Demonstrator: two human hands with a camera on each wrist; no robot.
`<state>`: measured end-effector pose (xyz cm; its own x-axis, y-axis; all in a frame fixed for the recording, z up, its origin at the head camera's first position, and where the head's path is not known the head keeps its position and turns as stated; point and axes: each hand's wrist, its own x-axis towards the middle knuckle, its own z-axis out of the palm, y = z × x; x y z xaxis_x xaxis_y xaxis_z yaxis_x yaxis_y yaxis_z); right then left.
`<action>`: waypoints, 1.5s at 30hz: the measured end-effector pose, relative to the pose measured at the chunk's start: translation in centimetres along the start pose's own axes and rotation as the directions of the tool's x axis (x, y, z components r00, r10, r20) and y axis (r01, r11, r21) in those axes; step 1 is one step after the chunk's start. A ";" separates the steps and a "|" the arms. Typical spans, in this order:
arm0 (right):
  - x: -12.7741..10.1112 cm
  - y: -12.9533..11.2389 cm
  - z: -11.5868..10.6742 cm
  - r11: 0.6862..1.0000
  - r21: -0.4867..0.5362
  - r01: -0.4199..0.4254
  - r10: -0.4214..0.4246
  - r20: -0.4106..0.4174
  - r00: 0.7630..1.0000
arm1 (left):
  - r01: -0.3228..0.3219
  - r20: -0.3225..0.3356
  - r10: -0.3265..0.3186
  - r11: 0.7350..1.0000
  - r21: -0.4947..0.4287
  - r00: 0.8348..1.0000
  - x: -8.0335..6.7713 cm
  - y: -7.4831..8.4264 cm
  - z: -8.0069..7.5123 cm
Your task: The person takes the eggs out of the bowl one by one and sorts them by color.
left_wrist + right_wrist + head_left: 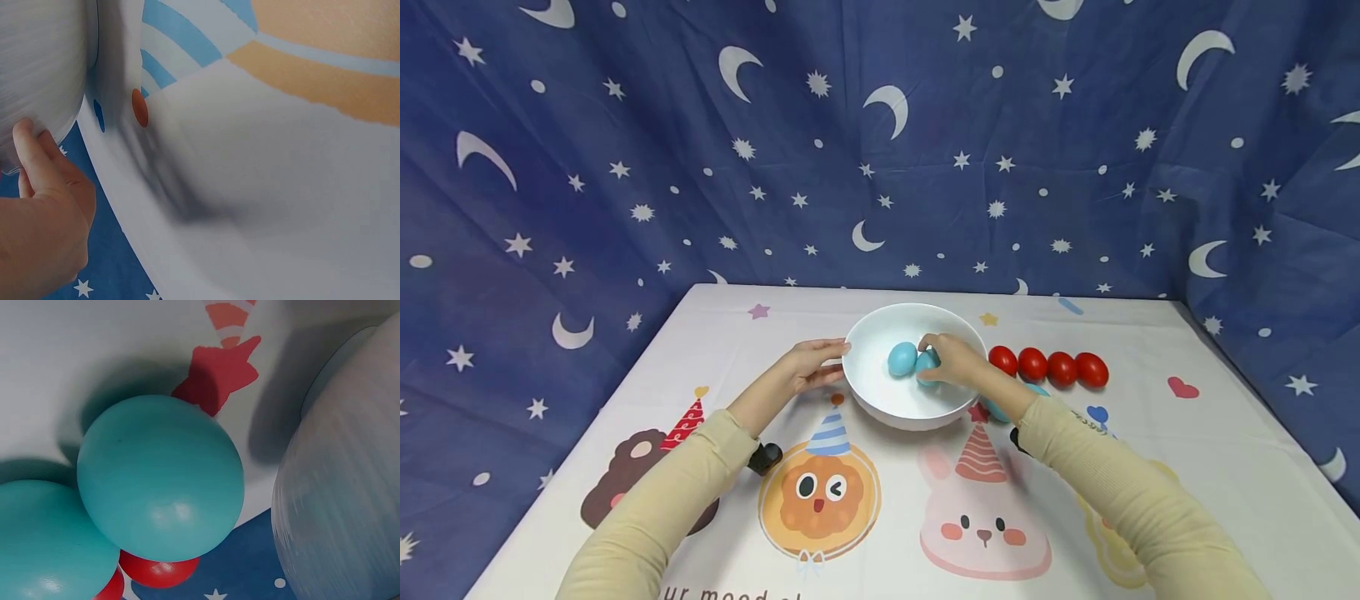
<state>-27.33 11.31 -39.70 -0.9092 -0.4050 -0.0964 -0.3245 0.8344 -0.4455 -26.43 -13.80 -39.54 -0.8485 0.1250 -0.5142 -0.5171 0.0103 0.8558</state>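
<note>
A white bowl (880,396) stands on the table between the two hands. My left hand (811,365) touches the bowl's left side near the rim; in the left wrist view its fairly straight fingers (39,156) rest against the outer wall. My right hand (958,364) reaches over the right rim and grips a blue egg (927,369) inside the bowl, its thumb and fingers curled round it. Another blue egg (902,359) lies in the bowl just left of the held one. The right wrist view shows the bowl's outer wall (350,487), not the right fingers.
Right of the bowl, several red eggs (1062,369) lie in a row. In front of them are two more blue eggs (160,478), partly hidden by the right forearm in the head view. A printed white cloth (850,575) covers the table; a blue curtain (880,183) hangs behind.
</note>
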 end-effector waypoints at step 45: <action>-2.7 -0.8 -2.4 0.997 0.004 0.073 -0.073 -0.077 0.994 | 0.042 0.000 -0.042 0.999 -0.014 0.999 -0.4 0.4 0.2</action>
<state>-25.31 12.64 -36.93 -0.9007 -0.4345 0.0053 -0.3891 0.8009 -0.4551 -26.29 -13.68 -38.97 -0.8263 0.1243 -0.5494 -0.5535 0.0018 0.8328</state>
